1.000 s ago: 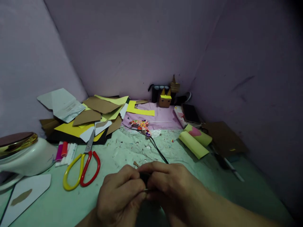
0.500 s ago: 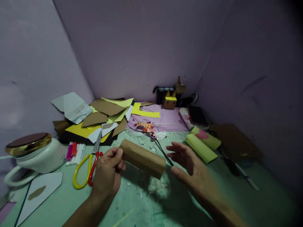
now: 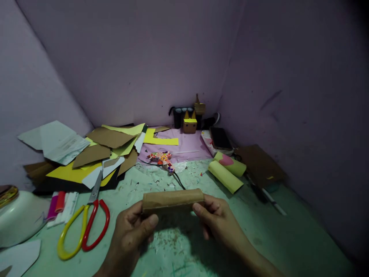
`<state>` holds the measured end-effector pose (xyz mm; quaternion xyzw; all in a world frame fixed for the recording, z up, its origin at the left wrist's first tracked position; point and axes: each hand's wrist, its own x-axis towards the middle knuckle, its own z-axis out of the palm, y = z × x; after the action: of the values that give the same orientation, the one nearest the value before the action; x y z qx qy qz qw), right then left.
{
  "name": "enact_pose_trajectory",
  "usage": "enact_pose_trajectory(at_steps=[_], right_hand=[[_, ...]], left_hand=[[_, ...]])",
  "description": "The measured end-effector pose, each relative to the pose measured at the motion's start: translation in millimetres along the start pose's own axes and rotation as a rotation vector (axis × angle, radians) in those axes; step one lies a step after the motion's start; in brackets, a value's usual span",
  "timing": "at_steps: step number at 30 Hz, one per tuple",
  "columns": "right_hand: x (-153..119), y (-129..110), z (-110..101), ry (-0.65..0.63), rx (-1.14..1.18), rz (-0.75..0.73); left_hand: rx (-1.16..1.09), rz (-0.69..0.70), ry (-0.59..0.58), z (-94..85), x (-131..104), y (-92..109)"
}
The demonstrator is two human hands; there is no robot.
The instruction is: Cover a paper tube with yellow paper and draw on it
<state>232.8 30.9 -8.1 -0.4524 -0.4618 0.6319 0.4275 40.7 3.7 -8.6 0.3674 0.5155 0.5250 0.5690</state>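
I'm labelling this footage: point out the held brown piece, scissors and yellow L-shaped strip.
Held brown piece (image 3: 173,198), head view, its middle.
Scissors (image 3: 94,195), head view, blades near the pivot.
Yellow L-shaped strip (image 3: 163,141), head view, long arm.

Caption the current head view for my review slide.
Left hand and right hand hold a brown cardboard piece by its ends, scissors lying at left.

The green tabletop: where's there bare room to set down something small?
Best at right, between the right hand and the slim white stick. A smaller patch lies between the scissors and the held brown tube. It's crowded at back left, under heaped paper scraps.
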Motion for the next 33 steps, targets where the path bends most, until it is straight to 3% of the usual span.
enact_pose_trajectory(at_steps=[4,8,12,16,19,26,33], right_hand=[[-2.8,7.9,-1.9,-0.038,0.049,-0.014],[-3.2,15.9,-0.2,0.032,0.139,-0.037],[0.3,18.5,-0.8,0.128,0.227,0.028],[4.9,17.6,-1.9,0.134,0.312,0.122],[8.0,15.4,-3.2,0.113,0.385,0.147],[9.0,11.6,-9.2,0.038,0.442,0.035],[8.2,15.6,-6.2,0.11,0.28,-0.001]], left_hand=[[0.001,-0.094,-0.05,4.9,-0.2,0.8],[-0.096,-0.167,-0.076,11.6,-0.3,2.6],[-0.165,-0.324,-0.109,12.1,0.6,5.0],[-0.133,-0.424,-0.098,3.9,5.3,4.5],[-0.038,-0.396,-0.075,-3.2,10.5,2.9],[-0.013,-0.282,0.121,-7.6,24.0,5.0],[-0.048,-0.269,0.113,-3.3,22.9,6.8]])
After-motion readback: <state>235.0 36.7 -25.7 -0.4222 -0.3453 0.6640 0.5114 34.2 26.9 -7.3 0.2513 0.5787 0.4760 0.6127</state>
